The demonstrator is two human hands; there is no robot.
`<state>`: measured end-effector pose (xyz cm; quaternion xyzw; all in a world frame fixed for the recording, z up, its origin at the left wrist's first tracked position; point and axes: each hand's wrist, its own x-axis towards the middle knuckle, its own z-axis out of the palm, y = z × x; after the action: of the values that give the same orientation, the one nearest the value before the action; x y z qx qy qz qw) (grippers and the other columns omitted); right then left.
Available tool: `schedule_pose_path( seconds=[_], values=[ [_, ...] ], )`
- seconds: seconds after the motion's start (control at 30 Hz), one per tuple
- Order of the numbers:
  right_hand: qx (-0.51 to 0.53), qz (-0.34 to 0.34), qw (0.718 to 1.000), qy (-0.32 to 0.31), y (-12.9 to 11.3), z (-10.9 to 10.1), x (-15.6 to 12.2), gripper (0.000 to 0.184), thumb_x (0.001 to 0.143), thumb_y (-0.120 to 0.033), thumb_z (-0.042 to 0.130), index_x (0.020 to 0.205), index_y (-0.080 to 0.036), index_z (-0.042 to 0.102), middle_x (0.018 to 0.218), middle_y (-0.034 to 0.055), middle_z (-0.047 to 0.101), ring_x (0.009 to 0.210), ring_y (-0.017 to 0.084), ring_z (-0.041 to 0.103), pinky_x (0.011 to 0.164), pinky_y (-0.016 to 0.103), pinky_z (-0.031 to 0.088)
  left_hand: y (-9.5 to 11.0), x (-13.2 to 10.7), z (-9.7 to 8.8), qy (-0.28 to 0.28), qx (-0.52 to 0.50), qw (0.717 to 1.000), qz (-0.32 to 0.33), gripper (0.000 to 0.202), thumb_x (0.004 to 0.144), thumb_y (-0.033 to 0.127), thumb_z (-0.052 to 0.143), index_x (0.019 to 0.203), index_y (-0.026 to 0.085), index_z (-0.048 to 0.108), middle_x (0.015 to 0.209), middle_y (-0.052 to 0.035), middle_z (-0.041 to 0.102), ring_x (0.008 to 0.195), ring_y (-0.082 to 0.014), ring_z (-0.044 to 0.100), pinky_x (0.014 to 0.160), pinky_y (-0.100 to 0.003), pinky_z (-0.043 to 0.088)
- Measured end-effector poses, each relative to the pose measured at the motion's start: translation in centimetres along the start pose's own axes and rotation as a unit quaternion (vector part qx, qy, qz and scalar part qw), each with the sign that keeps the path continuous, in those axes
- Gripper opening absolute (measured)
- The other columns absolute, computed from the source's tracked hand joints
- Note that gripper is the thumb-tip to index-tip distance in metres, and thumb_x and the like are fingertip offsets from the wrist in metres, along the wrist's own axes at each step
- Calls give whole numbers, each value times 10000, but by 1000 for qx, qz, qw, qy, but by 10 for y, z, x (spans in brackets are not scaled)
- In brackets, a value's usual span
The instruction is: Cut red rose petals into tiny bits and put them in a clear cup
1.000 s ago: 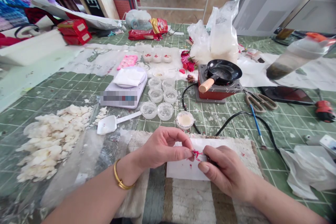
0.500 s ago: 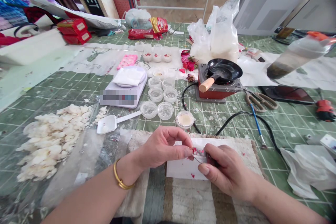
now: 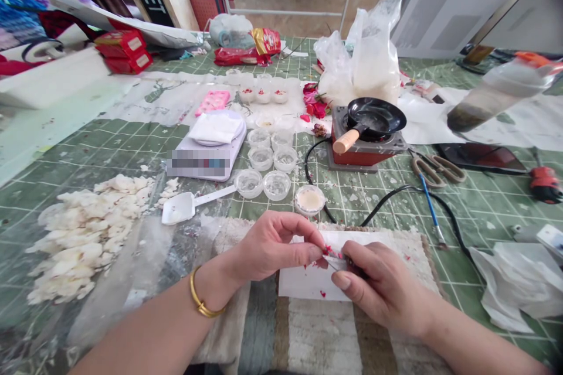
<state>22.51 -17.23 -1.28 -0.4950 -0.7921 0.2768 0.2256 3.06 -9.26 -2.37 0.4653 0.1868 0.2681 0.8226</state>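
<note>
My left hand [image 3: 285, 246] pinches red flower petals [image 3: 328, 249] between thumb and fingertips, above a white sheet of paper [image 3: 303, 284]. My right hand [image 3: 373, 281] is closed around a small pair of scissors [image 3: 335, 260]; its thin metal blades point left and meet the petals, while the handles are mostly hidden in the palm. Small red bits lie on the paper below. Under the paper is a striped cloth [image 3: 316, 328]. Just beyond the hands stands a small clear cup [image 3: 309, 200] with cream-coloured contents.
Clear cups [image 3: 277, 185] stand in rows beside a kitchen scale [image 3: 206, 152] and a white scoop [image 3: 179, 208]. Cream-coloured flakes [image 3: 88, 234] are heaped at left. A small pan [image 3: 377, 116] sits on a hotplate [image 3: 365, 155]; its cord [image 3: 391, 193] runs right, near larger scissors [image 3: 433, 170] and a brush [image 3: 431, 211].
The scissor blades have drawn closer together on the red petals, and more red shows at the left fingertips. Both hands have stayed in nearly the same place.
</note>
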Motion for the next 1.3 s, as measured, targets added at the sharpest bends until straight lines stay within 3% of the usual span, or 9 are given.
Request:
schedule_pose_path(
  seconds=[0.77,1.3],
  values=[
    [-16,-8,1000,2,-1,-1,2,334,952,-402,361,676,-221,311,508,-72,343,448,74,304,451,218,204,0,0,-2,-14,18,1000,4,56,755,156,721,781,123,683,733,-27,661,686,-105,612,648,-232,479],
    [-6,-11,1000,-2,0,-1,2,312,930,-383,426,686,-222,316,513,-85,328,442,67,290,440,218,196,0,0,0,6,15,1000,-4,121,724,219,747,761,124,683,705,-39,669,649,-119,606,620,-243,482]
  ],
)
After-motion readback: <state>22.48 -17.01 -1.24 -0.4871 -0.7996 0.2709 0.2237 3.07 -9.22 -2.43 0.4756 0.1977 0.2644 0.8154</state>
